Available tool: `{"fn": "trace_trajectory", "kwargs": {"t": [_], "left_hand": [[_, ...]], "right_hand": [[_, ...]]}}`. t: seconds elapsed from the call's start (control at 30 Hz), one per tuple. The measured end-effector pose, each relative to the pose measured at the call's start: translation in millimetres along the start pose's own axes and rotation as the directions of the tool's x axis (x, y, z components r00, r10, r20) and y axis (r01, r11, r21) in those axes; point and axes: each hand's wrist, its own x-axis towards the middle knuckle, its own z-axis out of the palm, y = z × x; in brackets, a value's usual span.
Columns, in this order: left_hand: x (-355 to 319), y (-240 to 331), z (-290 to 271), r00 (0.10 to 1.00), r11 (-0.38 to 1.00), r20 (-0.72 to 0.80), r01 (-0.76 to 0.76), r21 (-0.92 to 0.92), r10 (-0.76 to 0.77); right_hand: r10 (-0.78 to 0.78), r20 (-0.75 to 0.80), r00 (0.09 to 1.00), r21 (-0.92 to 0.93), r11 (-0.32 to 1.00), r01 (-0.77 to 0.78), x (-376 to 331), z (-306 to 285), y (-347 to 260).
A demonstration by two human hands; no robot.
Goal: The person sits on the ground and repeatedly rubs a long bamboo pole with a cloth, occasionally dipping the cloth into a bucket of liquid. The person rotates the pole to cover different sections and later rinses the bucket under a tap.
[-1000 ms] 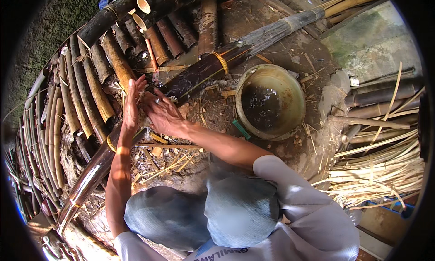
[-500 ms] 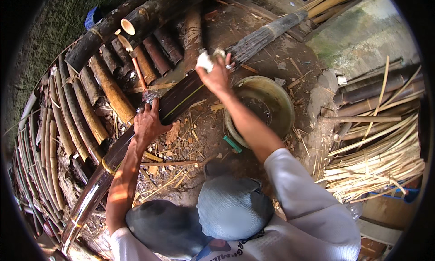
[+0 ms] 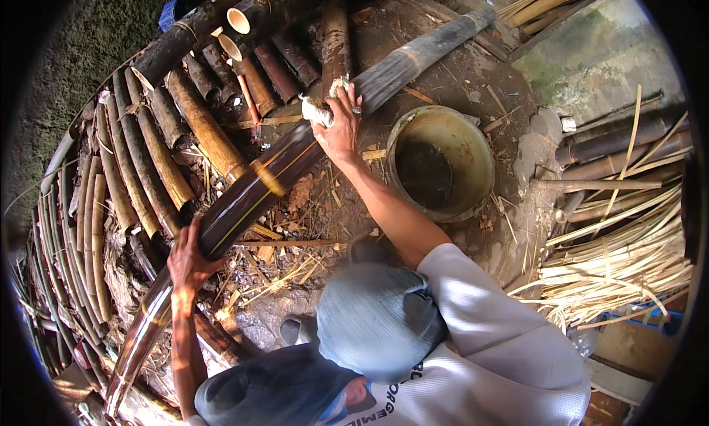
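Note:
A long dark bamboo pole (image 3: 235, 210) slants from the lower left to the upper right. Its near part is shiny and wet-looking, with a yellowish ring; its far part is dull grey. Lower down the pole, my left hand (image 3: 189, 263) is closed round it, thumb on the near side. My right hand (image 3: 340, 130) presses a crumpled whitish cloth (image 3: 317, 112) against the pole, where the glossy and dull parts meet. A ring shows on one of its fingers. Part of the cloth sticks out past my fingers, and my palm hides the rest.
A round basin (image 3: 484, 156) with dark liquid stands right of the pole. Cut bamboo lengths (image 3: 196, 123) lie in rows at the left, with thicker poles (image 3: 284, 16) above. A heap of pale bamboo strips (image 3: 613, 256) lies right. Shavings and leaves litter the ground.
My left hand has slid down the pole toward the lower left. My right hand, with the cloth, has come a little left and nearer. The view has shifted slightly.

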Motion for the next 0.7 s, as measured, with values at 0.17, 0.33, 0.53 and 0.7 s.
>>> {"fn": "trace_trajectory", "kwargs": {"t": [0.17, 0.33, 0.53, 0.7], "left_hand": [[-86.6, -95.6, 10.9, 0.977, 0.999, -0.208, 0.047, -0.013, -0.049], [-163.4, -165.4, -2.6, 0.973, 0.976, -0.155, 0.191, 0.106, -0.174], [-157.0, -117.0, -6.9, 0.97, 0.959, -0.239, 0.11, 0.26, -0.047], [-109.8, -70.9, 26.7, 0.935, 0.984, -0.341, 0.144, 0.104, -0.101]], "right_hand": [[-0.16, 0.147, 0.976, 0.031, 0.987, 0.157, -5.2, -0.4, -25.5], [-0.333, 0.506, 0.796, 0.147, 0.942, 0.301, -47.5, 26.2, -129.4], [-0.528, 0.727, 0.439, 0.363, 0.838, 0.408, -112.7, 66.0, -243.1], [0.02, 0.798, 0.602, -0.1, 0.99, 0.1, -34.6, 26.0, -121.8]]}}
